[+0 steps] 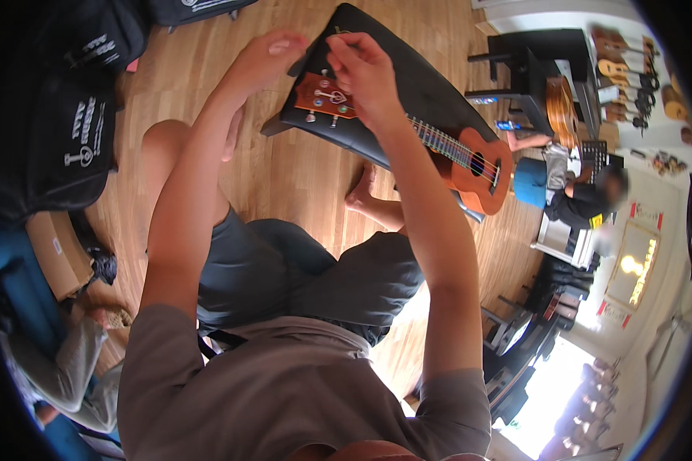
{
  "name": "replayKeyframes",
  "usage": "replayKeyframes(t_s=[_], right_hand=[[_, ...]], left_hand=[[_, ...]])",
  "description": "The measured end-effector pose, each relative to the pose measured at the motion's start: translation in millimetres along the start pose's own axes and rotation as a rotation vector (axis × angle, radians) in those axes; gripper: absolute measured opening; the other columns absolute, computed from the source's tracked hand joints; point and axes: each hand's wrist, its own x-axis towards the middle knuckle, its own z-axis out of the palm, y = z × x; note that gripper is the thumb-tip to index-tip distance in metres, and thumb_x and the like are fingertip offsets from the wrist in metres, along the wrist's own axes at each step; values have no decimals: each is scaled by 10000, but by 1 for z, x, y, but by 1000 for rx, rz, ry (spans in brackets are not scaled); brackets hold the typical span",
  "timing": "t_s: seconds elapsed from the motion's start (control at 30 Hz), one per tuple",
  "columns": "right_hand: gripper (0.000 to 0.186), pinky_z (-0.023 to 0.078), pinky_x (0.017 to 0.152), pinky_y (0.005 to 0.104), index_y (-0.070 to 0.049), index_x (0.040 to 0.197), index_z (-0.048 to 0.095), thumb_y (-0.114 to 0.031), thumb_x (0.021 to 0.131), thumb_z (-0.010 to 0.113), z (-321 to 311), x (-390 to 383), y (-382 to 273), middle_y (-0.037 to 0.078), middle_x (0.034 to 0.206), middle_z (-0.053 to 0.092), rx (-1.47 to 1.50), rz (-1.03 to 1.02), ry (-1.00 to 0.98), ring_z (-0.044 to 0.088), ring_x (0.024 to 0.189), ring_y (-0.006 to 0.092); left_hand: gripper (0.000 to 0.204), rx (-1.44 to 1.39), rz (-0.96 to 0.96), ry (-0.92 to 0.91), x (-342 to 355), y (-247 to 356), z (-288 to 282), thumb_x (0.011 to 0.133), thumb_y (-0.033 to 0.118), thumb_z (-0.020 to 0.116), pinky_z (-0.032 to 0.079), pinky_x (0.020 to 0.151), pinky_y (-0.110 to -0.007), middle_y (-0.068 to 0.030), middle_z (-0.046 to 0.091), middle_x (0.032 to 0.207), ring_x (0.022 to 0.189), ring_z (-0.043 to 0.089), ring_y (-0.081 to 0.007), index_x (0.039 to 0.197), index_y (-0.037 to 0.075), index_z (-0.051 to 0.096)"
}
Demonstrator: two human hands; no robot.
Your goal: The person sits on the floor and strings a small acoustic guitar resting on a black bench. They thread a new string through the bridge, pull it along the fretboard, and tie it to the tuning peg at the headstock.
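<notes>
An orange-brown ukulele lies face up on a black padded bench, its headstock toward the left. Its tuning pegs stick out at the sides of the headstock. My right hand is raised over the headstock, fingers curled and pinched; it hides the upper neck. To its left, my left hand hovers near the bench's left corner with its fingers drawn together. Anything thin between the fingertips of either hand is too small to make out.
Black bags stand at the left, above a cardboard box. One seated person shows at lower left, another at far right near a blue stool. Several ukuleles hang on the wall.
</notes>
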Motion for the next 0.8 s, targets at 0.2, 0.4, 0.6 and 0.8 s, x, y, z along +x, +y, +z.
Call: replayKeyframes(t_s=[0.2, 0.4, 0.6, 0.8], right_hand=[[182, 442, 564, 227, -3, 1040, 640, -162, 958, 671, 4, -14, -7, 7, 726, 641, -87, -53, 102, 540, 642, 50], [194, 477, 616, 238, -5, 1026, 696, -186, 969, 654, 8, -28, -6, 23, 762, 676, -359, -81, 68, 582, 682, 60], [212, 472, 635, 228, -4, 1042, 708, -195, 967, 655, 11, -33, -6, 25, 786, 701, -405, -71, 43, 615, 715, 62], [214, 489, 667, 223, -4, 1074, 709, -183, 966, 663, -2, -30, 5, 22, 802, 706, -349, -27, 64, 618, 733, 53]], left_hand=[[314, 70, 52, -192, -32, 49, 50, 919, 94, 672, 563, 790, -294, -72, 689, 1068, 977, 684, -154, 1223, 26, 632], [350, -470, 5, -70, -12, 47, 37, 1000, 194, 548, 483, 921, -286, -37, 689, 995, 1019, 641, -127, 1301, 30, 621], [356, -418, -68, -178, -11, 53, 22, 997, 247, 625, 485, 950, -289, -48, 670, 1107, 1053, 631, -129, 1283, 36, 629], [329, -627, -119, -223, -3, 47, 20, 989, 222, 633, 484, 910, -255, -17, 647, 991, 948, 615, -108, 1250, 23, 651]])
